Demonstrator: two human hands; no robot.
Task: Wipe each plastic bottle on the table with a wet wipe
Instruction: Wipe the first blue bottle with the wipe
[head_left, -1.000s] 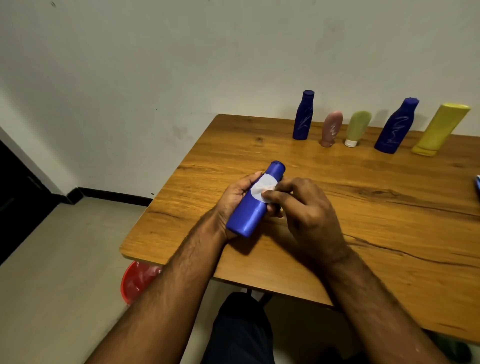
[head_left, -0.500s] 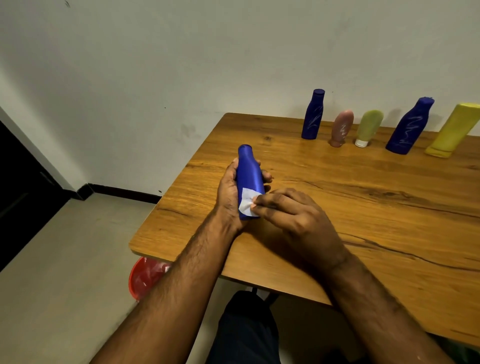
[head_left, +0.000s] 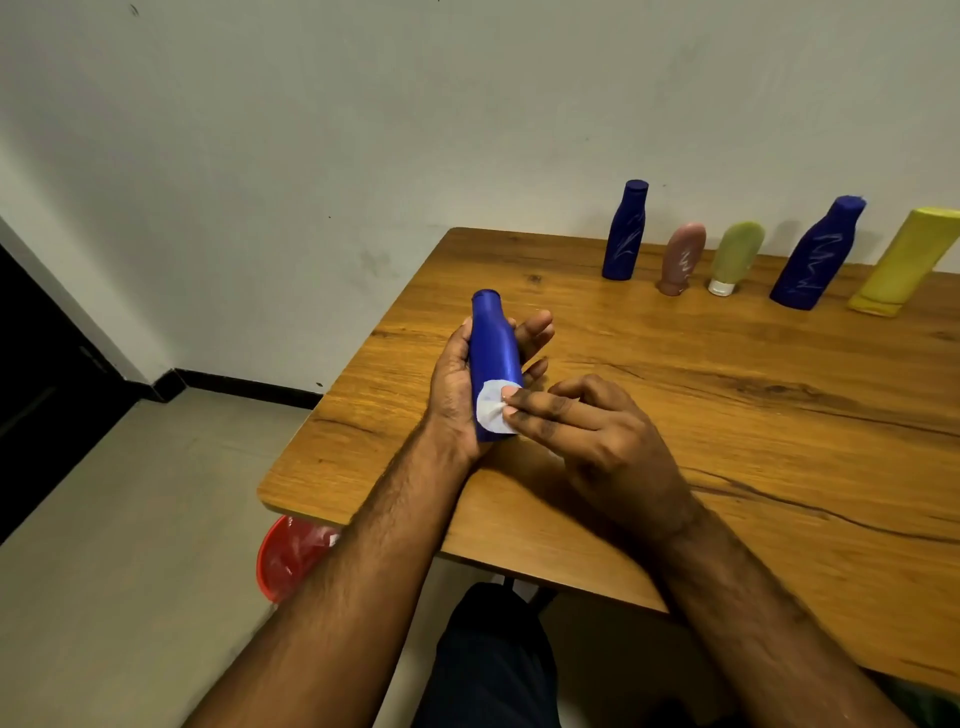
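My left hand (head_left: 457, 384) grips the smooth blue plastic bottle (head_left: 494, 358), long axis away from me, cap far; right hand (head_left: 597, 431) fingertips press the white wet wipe (head_left: 491, 413) near its base.

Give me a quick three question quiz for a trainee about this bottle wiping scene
1. True or false: the left hand holds the blue bottle.
2. Which hand presses the wipe on it?
A. left
B. right
C. neither
3. Fill in: ___ bottles stand along the table's far edge by the wall.

Key: 1 true; 2 B; 3 five, from the dark blue one to the yellow one.
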